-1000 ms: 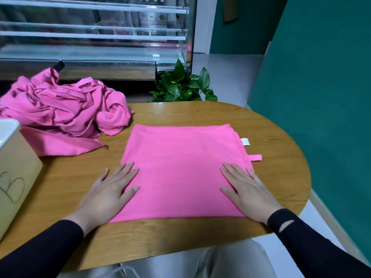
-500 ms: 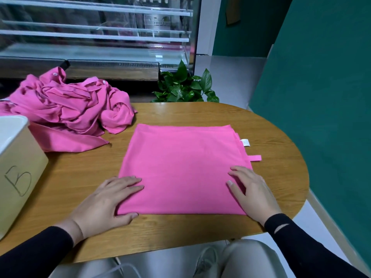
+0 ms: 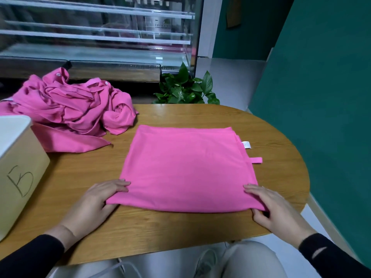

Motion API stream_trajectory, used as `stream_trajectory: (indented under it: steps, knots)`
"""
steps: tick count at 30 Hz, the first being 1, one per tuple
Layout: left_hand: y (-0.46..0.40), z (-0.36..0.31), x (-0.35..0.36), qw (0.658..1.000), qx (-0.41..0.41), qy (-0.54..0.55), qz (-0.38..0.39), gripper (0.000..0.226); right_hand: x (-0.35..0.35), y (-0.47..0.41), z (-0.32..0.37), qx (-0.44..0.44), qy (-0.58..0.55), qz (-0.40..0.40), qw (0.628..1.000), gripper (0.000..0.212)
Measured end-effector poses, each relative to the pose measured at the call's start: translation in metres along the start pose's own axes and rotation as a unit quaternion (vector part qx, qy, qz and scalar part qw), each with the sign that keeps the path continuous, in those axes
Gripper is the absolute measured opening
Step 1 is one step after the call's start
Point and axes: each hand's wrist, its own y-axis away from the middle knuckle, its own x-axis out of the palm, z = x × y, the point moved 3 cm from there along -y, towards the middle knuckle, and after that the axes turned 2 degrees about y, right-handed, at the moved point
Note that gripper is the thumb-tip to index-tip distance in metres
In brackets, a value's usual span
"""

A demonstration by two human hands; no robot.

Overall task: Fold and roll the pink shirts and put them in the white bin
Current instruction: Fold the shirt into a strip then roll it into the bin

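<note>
Nearest you, your knees in light trousers show under the table (image 3: pixel 180 233) edge. Both sleeves are black.

Your left hand (image 3: pixel 94 203) pinches the near-left corner of the folded shirt (image 3: pixel 186 167): fingers curl on top of the cloth, thumb goes under the edge. Your right hand (image 3: pixel 279 209) does the same at the near-right corner, fingers over, thumb tucked below. Both corners are lifted a bit off the wood; the near edge between them bulges up slightly.

The shirt is a flat pink rectangle, mid-table, w/ a white tag (image 3: pixel 246 145) and a small pink loop (image 3: pixel 256 160) sticking out on its right side.

Left of you, the bin (image 3: pixel 22 167) stands at the table's left edge, partly out of frame, w/ a handwritten "B" on its side. It's near the shirt but not touching.

Far left, behind the bin, a crumpled pile (image 3: pixel 70 111) of more pink shirts lies on the table, just beside the folded one's far-left corner.

Beyond the table: a plant (image 3: pixel 184 89), then a glass case (image 3: pixel 96 37). Green wall (image 3: pixel 321 87) on the right.
</note>
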Motion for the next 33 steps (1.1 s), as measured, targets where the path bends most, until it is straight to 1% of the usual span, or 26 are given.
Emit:
stream_trajectory:
  steps: [2,4,6,8,10,12,14,16,19,21,24,26,29,30,33]
  knots:
    - [0.001,-0.006,-0.004,0.999,-0.022,0.037,-0.017,0.027,0.0,-0.001,0.001,0.005,0.01,-0.001,1.0,0.062]
    - [0.001,-0.01,-0.007,0.996,-0.051,0.071,-0.029,0.025,0.001,-0.002,0.003,0.007,0.014,-0.015,1.0,0.055]
    - [0.003,-0.014,-0.01,0.99,-0.081,0.111,-0.04,0.027,0.002,-0.002,0.001,-0.004,0.01,-0.05,0.999,0.045]
    - [0.005,-0.019,-0.013,0.983,-0.104,0.145,-0.052,0.031,-0.001,0.0,0.001,0.014,-0.033,-0.074,0.997,0.039]
    - [0.007,-0.026,-0.019,0.975,-0.123,0.174,-0.062,0.027,-0.008,0.003,0.007,0.014,-0.076,-0.084,0.993,0.036]
    - [0.011,-0.029,-0.025,0.97,-0.134,0.192,-0.069,0.019,-0.023,0.003,0.017,0.028,-0.143,-0.086,0.986,0.036]
    - [0.014,-0.031,-0.032,0.963,-0.152,0.212,-0.071,0.022,-0.044,-0.002,0.028,0.052,-0.217,-0.089,0.971,0.034]
    - [0.006,-0.03,-0.041,0.951,-0.18,0.231,-0.095,0.009,-0.066,-0.018,0.041,0.053,-0.252,-0.101,0.961,0.031]
    - [-0.031,-0.014,-0.053,0.945,-0.206,0.196,-0.164,0.011,-0.089,-0.062,0.056,0.063,-0.294,-0.105,0.948,0.028]
    - [-0.06,0.0,-0.055,0.939,-0.229,0.186,-0.178,0.016,-0.092,-0.099,0.055,0.114,-0.324,-0.065,0.937,0.024]
    - [-0.095,0.023,-0.042,0.943,-0.265,0.148,-0.14,0.017,-0.073,-0.149,0.039,0.167,-0.305,0.033,0.937,0.03]
    - [-0.111,0.034,-0.034,0.947,-0.281,0.121,-0.098,0.027,-0.055,-0.172,0.026,0.193,-0.292,0.075,0.934,0.029]
    - [-0.134,0.056,-0.027,0.96,-0.271,0.061,-0.044,0.021,-0.04,-0.191,0.012,0.217,-0.279,0.08,0.932,0.029]
    - [-0.14,0.061,-0.026,0.962,-0.267,0.041,-0.031,0.023,-0.039,-0.194,0.008,0.223,-0.27,0.08,0.933,0.029]
    - [-0.151,0.073,-0.021,0.963,-0.268,-0.012,-0.016,0.028,-0.033,-0.196,-0.004,0.242,-0.234,0.075,0.939,0.03]
